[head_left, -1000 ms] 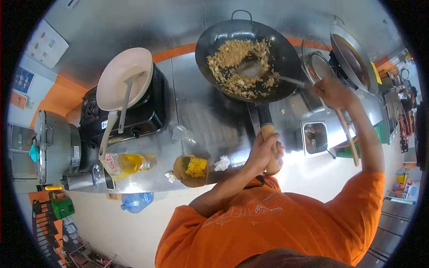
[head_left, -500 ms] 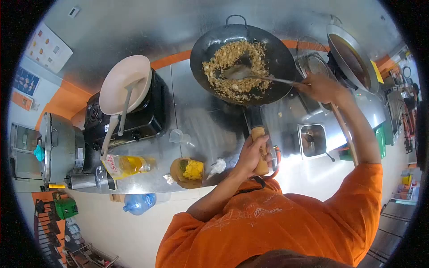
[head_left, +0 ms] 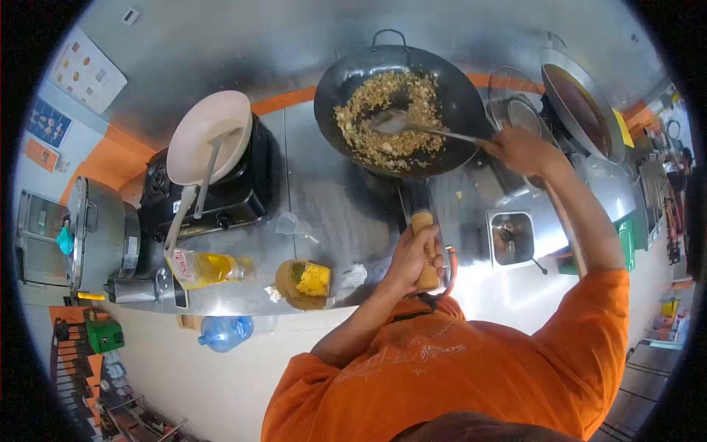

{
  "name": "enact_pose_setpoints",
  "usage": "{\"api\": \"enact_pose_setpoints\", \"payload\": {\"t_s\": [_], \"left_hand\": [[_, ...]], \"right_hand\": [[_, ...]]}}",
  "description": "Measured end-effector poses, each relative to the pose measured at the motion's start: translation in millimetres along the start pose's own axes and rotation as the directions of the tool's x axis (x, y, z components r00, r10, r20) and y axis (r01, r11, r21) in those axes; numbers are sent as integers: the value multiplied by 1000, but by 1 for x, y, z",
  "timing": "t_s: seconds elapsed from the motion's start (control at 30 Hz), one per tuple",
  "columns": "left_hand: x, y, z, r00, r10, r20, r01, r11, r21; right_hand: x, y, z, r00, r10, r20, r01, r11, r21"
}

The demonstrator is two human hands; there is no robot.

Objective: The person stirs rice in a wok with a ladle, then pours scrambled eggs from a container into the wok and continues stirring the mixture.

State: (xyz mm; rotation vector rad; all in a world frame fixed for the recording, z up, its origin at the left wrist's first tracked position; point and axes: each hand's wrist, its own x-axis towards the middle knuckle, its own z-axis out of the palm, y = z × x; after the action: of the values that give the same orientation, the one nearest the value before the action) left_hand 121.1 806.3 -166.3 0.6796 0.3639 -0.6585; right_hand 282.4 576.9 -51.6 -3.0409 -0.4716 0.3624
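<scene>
Ladle (head_left: 389, 121) slid left in wok (head_left: 459, 103); left hand (head_left: 412, 255) clasping handle (head_left: 421, 219), right hand (head_left: 523, 149) clasping ladle; steel counter (head_left: 331, 199), pale floor (head_left: 287, 368).

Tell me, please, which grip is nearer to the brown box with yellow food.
Left. The left grip is around the wok's handle, to the right of the brown box; the right grip, on the metal utensil, is farther right and farther forward.
</scene>
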Motion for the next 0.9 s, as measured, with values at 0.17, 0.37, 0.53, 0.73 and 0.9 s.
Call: {"api": "enact_pose_setpoints", "payload": {"t_s": [0.17,0.37,0.53,0.73,0.9], "left_hand": [[-5,0,2,999,37,-11,-37,999,32],[-3,-10,-1,999,40,-8,-40,999,6],[-1,-11,5,999,-1,-42,0,1000,-14],[-2,-6,-1,1000,-1,-9,1,1000,14],[4,-11,-9,1000,-6,22,6,1000,-6]], "right_hand": [[17,25,16,994,-34,-106,25,996,-84],[8,20,19,993,-8,-118,14,999,49],[-9,12,10,998,-19,60,16,998,57],[-37,12,-98,990,-136,36,138,989,-60],[-5,-7,-88,957,-36,288,85,983,-162]]}}
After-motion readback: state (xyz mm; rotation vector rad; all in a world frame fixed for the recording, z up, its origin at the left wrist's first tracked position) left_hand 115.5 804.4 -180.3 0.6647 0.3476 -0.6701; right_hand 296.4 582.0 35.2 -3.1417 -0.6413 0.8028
